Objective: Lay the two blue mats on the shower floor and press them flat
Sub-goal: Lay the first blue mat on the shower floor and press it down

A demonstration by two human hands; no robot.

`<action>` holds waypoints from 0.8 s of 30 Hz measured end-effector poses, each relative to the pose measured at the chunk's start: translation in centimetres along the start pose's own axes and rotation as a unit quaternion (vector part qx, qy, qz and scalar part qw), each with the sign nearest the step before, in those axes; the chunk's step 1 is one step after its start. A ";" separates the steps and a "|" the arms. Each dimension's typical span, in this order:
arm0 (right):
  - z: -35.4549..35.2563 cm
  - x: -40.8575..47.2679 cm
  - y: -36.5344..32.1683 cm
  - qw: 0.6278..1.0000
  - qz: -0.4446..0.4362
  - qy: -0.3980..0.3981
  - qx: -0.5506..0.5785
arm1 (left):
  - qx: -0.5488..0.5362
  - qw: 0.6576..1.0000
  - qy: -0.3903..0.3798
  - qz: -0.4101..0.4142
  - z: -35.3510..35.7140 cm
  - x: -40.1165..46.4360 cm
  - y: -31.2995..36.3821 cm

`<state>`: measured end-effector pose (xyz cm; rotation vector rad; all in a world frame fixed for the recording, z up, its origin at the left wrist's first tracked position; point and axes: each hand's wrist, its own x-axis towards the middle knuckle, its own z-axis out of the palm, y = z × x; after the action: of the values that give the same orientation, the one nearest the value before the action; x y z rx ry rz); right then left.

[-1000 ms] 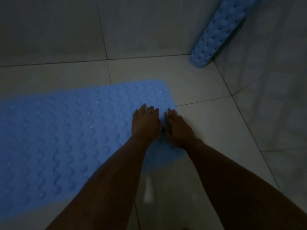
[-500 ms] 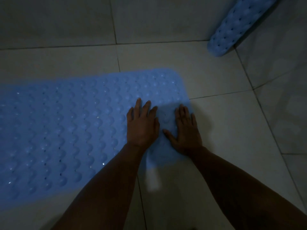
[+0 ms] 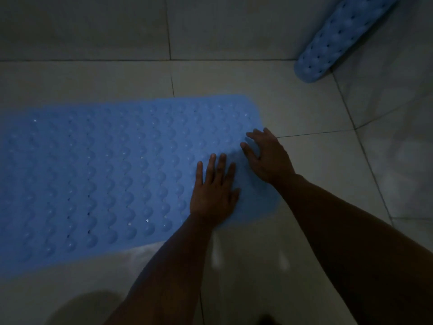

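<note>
- A blue mat [image 3: 105, 174], covered in rows of round bumps and small holes, is spread flat on the tiled shower floor [image 3: 304, 184], running from the left edge of the view to its rounded right end near the middle.
- The left hand [image 3: 214, 191] is laid palm down on the mat's right end, fingers spread and straight, nothing gripped.
- The right hand [image 3: 267, 158] is placed just beside it at the mat's right edge, fingers loosely curved with the tips on the mat, nothing gripped.
- A second blue mat [image 3: 337, 41], rolled up, is leaned in the far right corner, its lower end on the floor, well apart from the hands.
- Grey tiled walls [image 3: 93, 24] are seen behind and to the right.
</note>
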<state>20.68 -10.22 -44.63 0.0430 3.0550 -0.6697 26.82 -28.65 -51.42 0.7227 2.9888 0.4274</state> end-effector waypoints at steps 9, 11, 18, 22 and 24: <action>3.2 -0.2 0.5 0.996 -0.039 0.080 -0.003 | -0.003 1.000 -0.017 -0.003 -0.4 -0.2 0.2; 3.4 -0.6 0.7 0.995 -0.054 0.080 -0.010 | -0.005 0.999 -0.054 -0.005 -0.4 -0.4 0.2; 1.0 0.0 -2.5 0.997 -0.066 0.032 0.006 | -0.119 0.964 -0.237 0.010 -8.6 3.1 -3.3; 2.0 -0.4 -7.1 0.993 -0.097 0.060 0.014 | -0.102 0.990 -0.093 -0.033 -11.5 -0.5 -8.9; 3.7 -1.3 -10.0 0.990 -0.117 0.072 0.007 | -0.054 0.995 -0.061 -0.062 -11.4 -3.0 -11.8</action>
<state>21.69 -20.86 -43.81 -0.2845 3.2259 -0.7288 23.16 -42.98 -43.77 0.5292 2.8521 0.5127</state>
